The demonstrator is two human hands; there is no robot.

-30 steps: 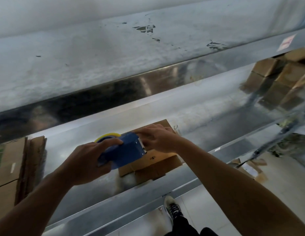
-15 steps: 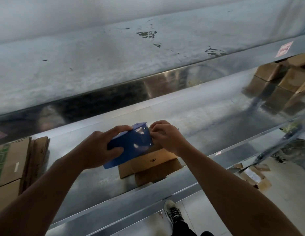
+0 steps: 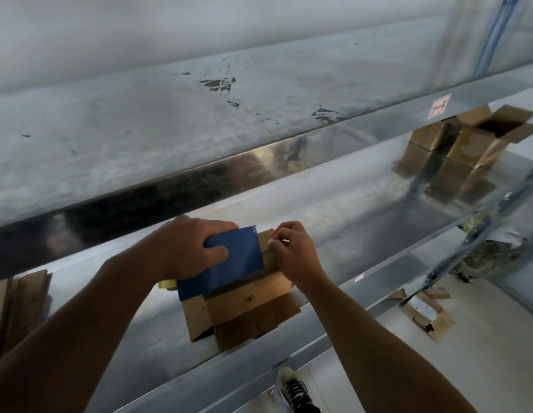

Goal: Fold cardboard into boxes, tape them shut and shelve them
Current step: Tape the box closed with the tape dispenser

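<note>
Our left hand (image 3: pixel 184 248) grips the blue tape gun (image 3: pixel 238 260) on the box (image 3: pixel 250 298). Our right hand (image 3: pixel 295 254) curls just beside it; we cannot tell what it holds.

Cannot see most of the cardboard box (image 3: pixel 247 296) top, near the front edge of the shelf (image 3: pixel 334 210) — covered by the blue tape dispenser (image 3: pixel 235 263) and both hands. Tape roll (image 3: pixel 167 284): only a yellow sliver showing below the left hand (image 3: pixel 184 248). Cannot tell whether the right hand (image 3: pixel 295 251) has tape between its pinched fingertips. Cannot read the small dark mark on the box front, nor the pink label (image 3: pixel 439 106) on the upper shelf lip. Flat cardboard stack (image 3: pixel 18 308) at the shelf's left end cut off at the left of view; open box (image 3: pixel 471 144) at the right end likewise clipped. Shoe (image 3: pixel 292 391) cropped at the bottom. Blurred tangle (image 3: pixel 491 257) past the shelf's right front corner — unidentifiable.
</note>
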